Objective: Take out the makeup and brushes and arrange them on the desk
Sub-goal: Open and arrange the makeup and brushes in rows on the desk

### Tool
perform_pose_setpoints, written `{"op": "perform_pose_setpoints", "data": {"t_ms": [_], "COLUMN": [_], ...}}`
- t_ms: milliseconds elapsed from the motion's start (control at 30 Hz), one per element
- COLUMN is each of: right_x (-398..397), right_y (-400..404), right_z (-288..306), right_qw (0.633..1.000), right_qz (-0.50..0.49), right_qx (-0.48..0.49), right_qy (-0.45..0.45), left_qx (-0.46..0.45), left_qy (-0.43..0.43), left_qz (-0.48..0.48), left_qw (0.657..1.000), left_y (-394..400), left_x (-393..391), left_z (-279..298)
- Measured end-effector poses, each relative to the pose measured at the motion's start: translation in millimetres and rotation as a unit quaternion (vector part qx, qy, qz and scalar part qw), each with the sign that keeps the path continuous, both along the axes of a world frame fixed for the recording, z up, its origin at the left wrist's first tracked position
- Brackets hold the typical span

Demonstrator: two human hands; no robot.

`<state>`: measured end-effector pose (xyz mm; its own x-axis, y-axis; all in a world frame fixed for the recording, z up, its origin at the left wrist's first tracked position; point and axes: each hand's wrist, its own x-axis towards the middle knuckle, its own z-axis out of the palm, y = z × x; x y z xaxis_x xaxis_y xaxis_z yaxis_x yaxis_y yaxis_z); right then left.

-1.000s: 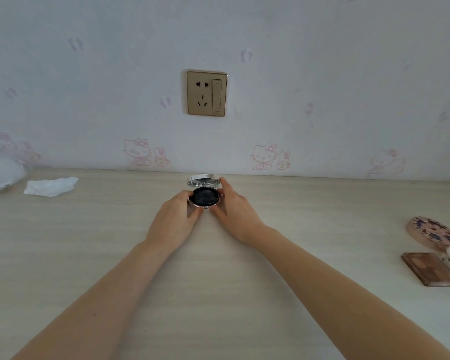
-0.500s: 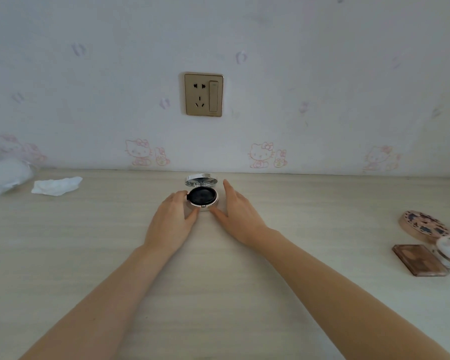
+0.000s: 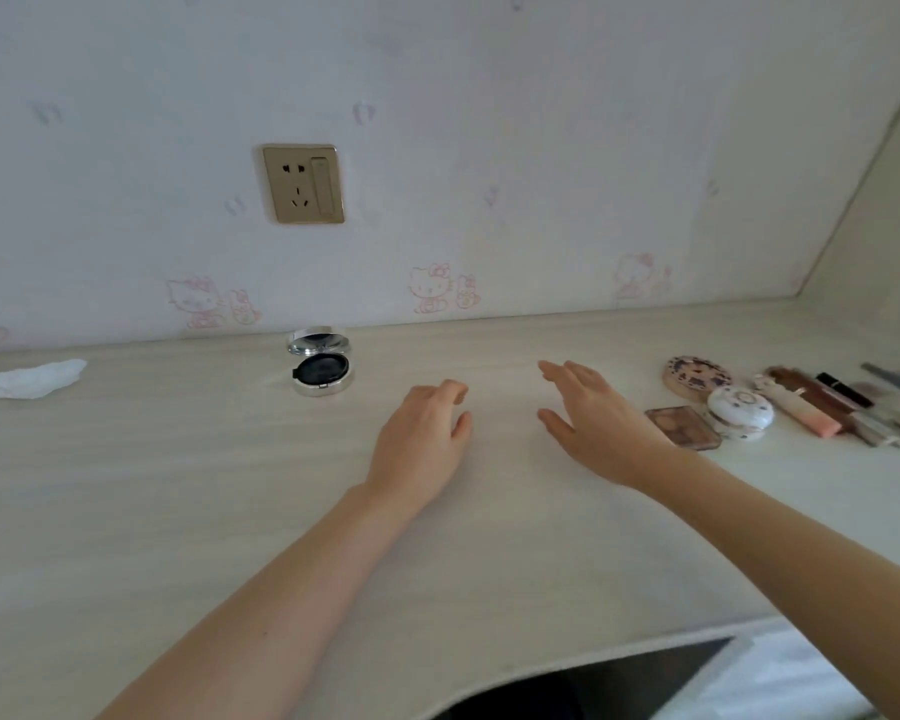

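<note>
1. Standing open far left on the counter (image 3: 178, 511): silver compact (image 3: 322, 365).
2. Left hand (image 3: 422, 444) and right hand (image 3: 593, 423) hover empty, each grip relaxed.
3. Other makeup (image 3: 739, 407) lies right.

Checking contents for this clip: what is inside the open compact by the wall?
The compact stands open on the desk; its base holds a black puff. Whatever lies under the puff is covered.

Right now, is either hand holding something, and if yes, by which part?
Nothing is held. The left hand and the right hand are both free above the desk, and the open compact stands alone near the wall.
</note>
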<state>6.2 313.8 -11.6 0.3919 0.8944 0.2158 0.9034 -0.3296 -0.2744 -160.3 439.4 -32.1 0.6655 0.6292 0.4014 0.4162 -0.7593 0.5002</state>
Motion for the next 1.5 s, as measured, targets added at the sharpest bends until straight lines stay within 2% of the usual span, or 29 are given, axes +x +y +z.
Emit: {"op": "perform_pose_setpoints", "data": {"t_ms": [167,333,433,567,700,800,900,1033,1133,1233,1367,1500], "right_x": [47,94,126,162,185,198,204,208,207,202,191,178], "right_y": [-58,-85,-87,-77,-60,-50,-43,-39,-42,-47,-52,-56], "right_z": [14,27,31,28,23,18,14,10,11,14,17,23], "right_qw": [0.998,0.994,0.987,0.983,0.973,0.963,0.953,0.949,0.952,0.963,0.966,0.962], "right_qz": [-0.061,-0.103,-0.152,-0.172,-0.198,-0.208,-0.211,-0.219,-0.227,-0.232,-0.246,-0.218], "right_qx": [-0.010,-0.030,-0.032,-0.037,-0.118,-0.169,-0.209,-0.220,-0.199,-0.137,-0.033,0.065], "right_qy": [-0.025,-0.011,0.029,0.048,0.021,-0.002,-0.059,-0.063,-0.037,-0.018,0.072,0.151], "left_qx": [0.033,0.050,0.055,-0.002,-0.044,-0.078,-0.087,-0.090,-0.125,-0.163,-0.223,-0.283], "left_qy": [0.012,0.031,0.059,0.082,0.157,0.174,0.184,0.216,0.195,0.179,0.145,0.090], "left_qz": [-0.080,-0.128,-0.145,-0.150,-0.154,-0.154,-0.158,-0.160,-0.153,-0.157,-0.158,-0.190], "left_qw": [0.996,0.990,0.986,0.985,0.974,0.969,0.966,0.959,0.961,0.957,0.951,0.936], "left_y": [-42,-61,-62,-57,-56,-58,-60,-61,-62,-62,-61,-58], "left_x": [55,114,150,195,233,252,264,272,270,268,264,250], "left_z": [-1,-1,2,7,6,4,3,1,1,4,6,8]}}
